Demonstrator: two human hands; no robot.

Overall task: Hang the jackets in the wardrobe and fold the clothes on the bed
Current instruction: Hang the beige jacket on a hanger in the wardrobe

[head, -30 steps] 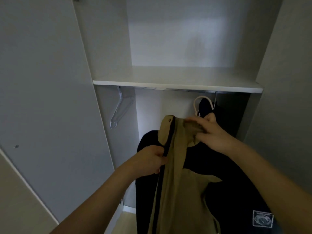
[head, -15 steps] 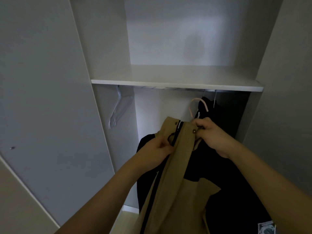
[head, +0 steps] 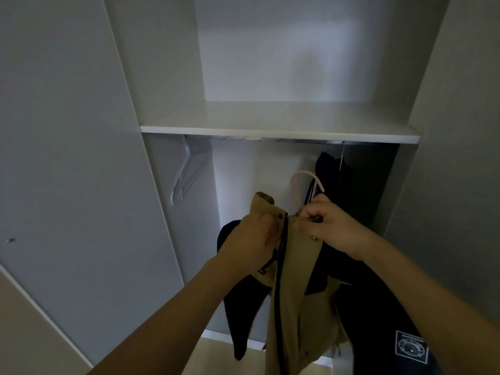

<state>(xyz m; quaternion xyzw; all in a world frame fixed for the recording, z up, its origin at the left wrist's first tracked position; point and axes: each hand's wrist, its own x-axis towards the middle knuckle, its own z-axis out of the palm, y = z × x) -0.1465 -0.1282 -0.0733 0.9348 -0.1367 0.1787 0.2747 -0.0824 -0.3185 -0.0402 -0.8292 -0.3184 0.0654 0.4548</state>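
Both hands are moving up a bit, left hand (head: 254, 236) and right hand (head: 328, 226) pinching the tan jacket's (head: 295, 293) collar in the middle of the frame. It is sitting on a pink hanger (head: 297, 185), not yet hanging on the rail (head: 270, 139). One dark jacket (head: 349, 190) is hanging already, and some white hangers (head: 186, 177) are waiting at upper left.

A white shelf (head: 281, 129) spans the upper middle of the frame, with a pale back panel (head: 297, 50) above it. A grey door panel (head: 67, 158) fills the left side. Clear empty hangers (head: 186, 177) hang under the shelf at its left end. A strip of light floor (head: 211, 353) shows at the bottom centre.
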